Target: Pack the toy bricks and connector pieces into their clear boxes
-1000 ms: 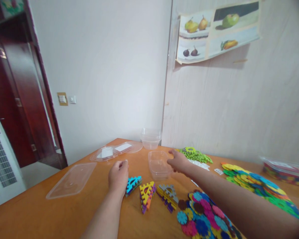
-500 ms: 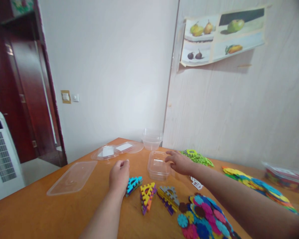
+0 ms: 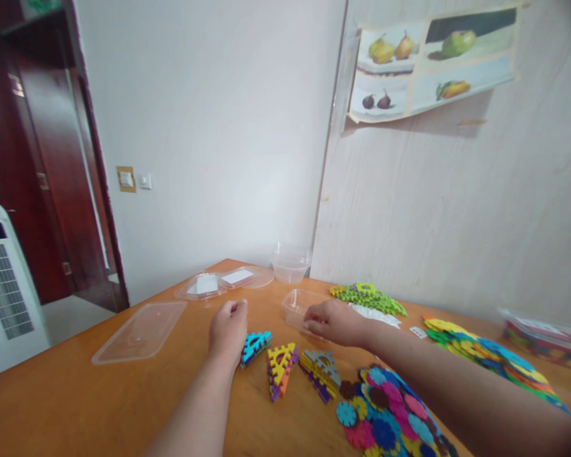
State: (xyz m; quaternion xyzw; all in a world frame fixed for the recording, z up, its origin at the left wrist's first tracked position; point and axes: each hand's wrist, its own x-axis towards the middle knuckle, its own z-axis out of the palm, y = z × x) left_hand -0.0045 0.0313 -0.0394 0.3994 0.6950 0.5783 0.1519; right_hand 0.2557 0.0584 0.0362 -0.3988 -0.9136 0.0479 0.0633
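Observation:
My left hand is closed, its fingers curled in beside a stack of turquoise notched pieces; whatever it may hold is hidden. My right hand bends its fingers down over the right side of a clear plastic container and covers much of it. In front of the hands stand a stack of triangular pieces with yellow on top and a grey, yellow and purple stack. A heap of colourful flower-shaped discs lies below my right forearm.
Clear lids lie at the left, with white-labelled lids farther back. A round clear tub stands by the wall. Green pieces, white sheets, a multicoloured row of discs and a packed box occupy the right.
My right hand has come left and down onto the container, its fingers more curled. The container looks slightly turned. My left hand has stayed in place beside the turquoise stack.

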